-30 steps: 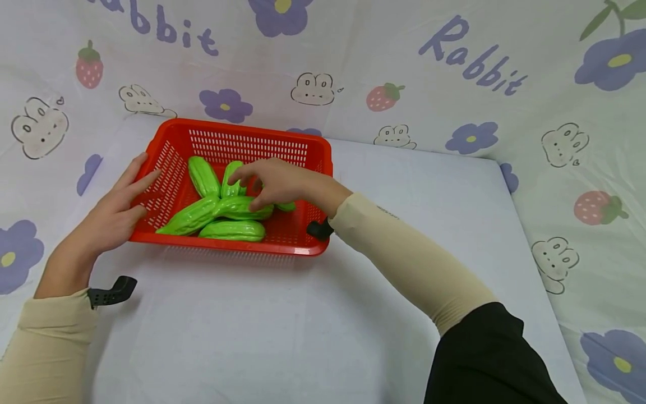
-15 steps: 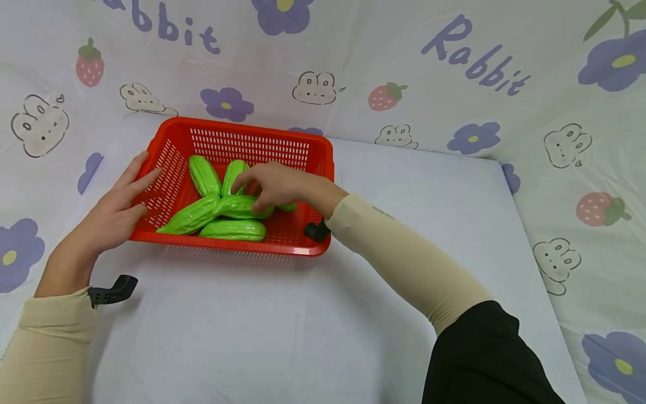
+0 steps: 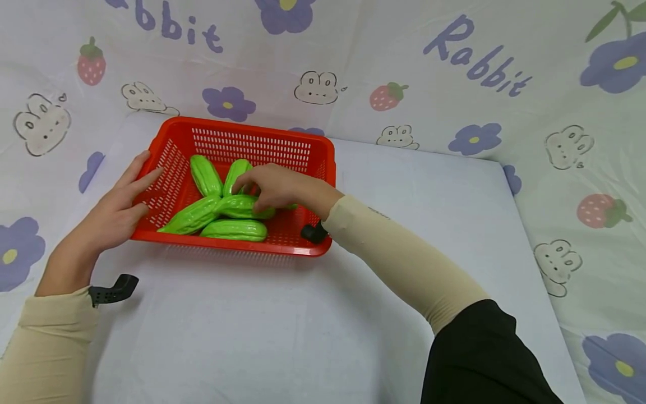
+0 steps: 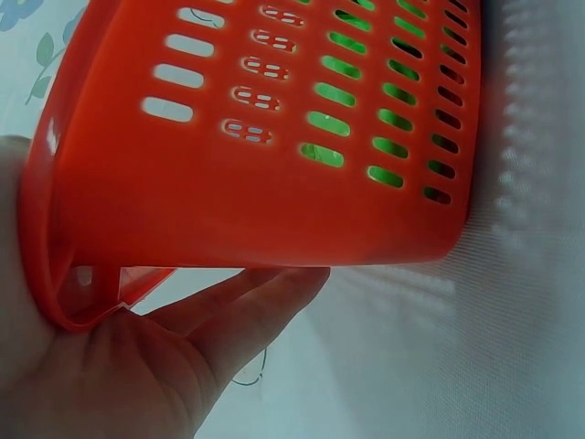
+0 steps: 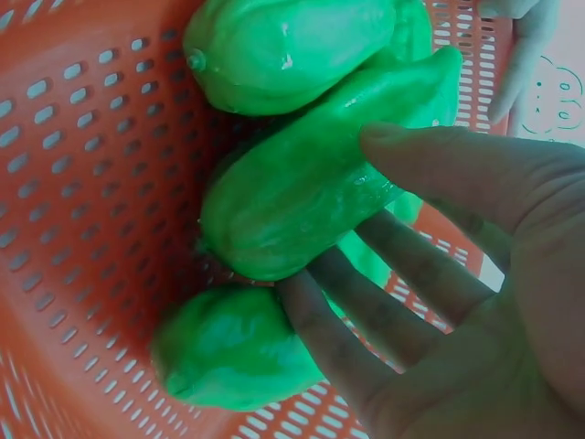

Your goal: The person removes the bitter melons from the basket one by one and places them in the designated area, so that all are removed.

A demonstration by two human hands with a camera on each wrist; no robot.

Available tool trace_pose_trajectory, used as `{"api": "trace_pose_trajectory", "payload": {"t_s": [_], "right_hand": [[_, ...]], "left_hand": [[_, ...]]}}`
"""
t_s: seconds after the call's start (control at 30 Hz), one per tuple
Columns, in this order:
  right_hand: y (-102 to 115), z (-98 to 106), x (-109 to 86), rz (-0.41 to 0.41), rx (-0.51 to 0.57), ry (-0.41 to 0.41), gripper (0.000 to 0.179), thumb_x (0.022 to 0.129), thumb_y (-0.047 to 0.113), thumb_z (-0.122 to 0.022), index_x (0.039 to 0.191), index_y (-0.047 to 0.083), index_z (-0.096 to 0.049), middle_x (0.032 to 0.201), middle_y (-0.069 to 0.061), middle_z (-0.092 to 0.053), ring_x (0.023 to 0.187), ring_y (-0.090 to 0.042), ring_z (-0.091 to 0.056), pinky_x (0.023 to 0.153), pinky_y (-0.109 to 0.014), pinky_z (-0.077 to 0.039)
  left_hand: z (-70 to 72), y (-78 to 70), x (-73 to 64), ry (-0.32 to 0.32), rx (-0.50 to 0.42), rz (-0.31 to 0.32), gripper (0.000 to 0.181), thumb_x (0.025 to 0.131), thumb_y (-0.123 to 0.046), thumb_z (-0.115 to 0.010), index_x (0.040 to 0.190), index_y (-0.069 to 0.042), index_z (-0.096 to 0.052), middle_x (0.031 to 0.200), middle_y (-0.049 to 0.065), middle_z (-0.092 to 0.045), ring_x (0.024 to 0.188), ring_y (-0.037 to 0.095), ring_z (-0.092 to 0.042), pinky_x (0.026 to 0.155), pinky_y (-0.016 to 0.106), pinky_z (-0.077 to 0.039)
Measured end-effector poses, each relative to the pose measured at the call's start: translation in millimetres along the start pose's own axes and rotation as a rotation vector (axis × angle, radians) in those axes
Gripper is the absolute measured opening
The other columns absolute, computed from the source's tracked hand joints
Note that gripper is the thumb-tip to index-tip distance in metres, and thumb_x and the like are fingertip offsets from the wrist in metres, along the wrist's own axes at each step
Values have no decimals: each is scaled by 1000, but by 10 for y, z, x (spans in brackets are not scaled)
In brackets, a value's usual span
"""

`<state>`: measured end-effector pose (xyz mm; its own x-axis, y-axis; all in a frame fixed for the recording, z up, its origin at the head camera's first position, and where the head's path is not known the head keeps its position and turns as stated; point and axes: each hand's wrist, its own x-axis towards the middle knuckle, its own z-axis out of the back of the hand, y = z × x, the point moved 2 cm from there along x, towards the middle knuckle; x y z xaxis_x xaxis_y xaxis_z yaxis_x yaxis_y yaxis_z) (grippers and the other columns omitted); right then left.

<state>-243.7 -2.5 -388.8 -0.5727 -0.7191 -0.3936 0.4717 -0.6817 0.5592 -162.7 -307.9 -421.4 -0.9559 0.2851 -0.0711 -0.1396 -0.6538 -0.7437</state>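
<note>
A pale fabric backdrop (image 3: 348,39), lightly creased, hangs behind the surface (image 3: 227,336) and shows on both sides of it. It is printed with purple yellow-centred flowers (image 3: 474,139), red strawberries (image 3: 387,97), outlined rabbit faces (image 3: 317,90) and purple "Rabbit" lettering (image 3: 479,57). Smooth white cloth covers the surface; the light is soft, casting faint, blurred shadows.

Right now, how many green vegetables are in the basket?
6 visible in the red basket: back-left one, back-middle one, front-left one, front one, central one pinched by the right hand, and rightmost one, mostly hidden in the head view. More may lie underneath.
</note>
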Motion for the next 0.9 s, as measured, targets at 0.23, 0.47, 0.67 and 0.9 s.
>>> {"api": "trace_pose_trajectory", "payload": {"t_s": [0.23, 0.47, 0.67, 0.9], "right_hand": [[-7, 14, -19, -11, 1, -7, 54, 96, 8, -80, 148, 21, -68, 135, -4, -69, 125, -18, -61, 100, -29, -50], [-9, 29, -19, -10, -8, -16, 54, 96, 9, -80, 147, 20, -69, 134, -5, -70, 125, -20, -61, 98, -28, -51], [-20, 49, -23, -6, 10, -33, 51, 96, 11, -80, 145, 19, -70, 134, -5, -71, 124, -20, -63, 91, -27, -54], [-64, 135, -66, 0, 47, -77, 50, 97, 14, -80, 146, 20, -70, 133, -4, -72, 119, -16, -66, 97, -28, -53]], "left_hand": [[14, 0, 28, -1, 10, -13, 75, 100, 10, -47, 171, -5, -27, 183, -2, 7, 165, 37, -4, 88, 2, -30], [18, 0, 53, 3, 13, -8, 75, 100, 9, -47, 171, -6, -27, 182, -1, 8, 165, 37, -4, 86, 1, -31], [14, 4, 68, 12, 14, 10, 76, 101, 9, -48, 172, -6, -25, 182, -2, 9, 166, 36, -2, 86, 1, -32], [27, 23, 72, 15, 9, 7, 75, 101, 9, -47, 171, -5, -26, 182, -1, 9, 165, 39, -3, 86, 1, -32]]}}
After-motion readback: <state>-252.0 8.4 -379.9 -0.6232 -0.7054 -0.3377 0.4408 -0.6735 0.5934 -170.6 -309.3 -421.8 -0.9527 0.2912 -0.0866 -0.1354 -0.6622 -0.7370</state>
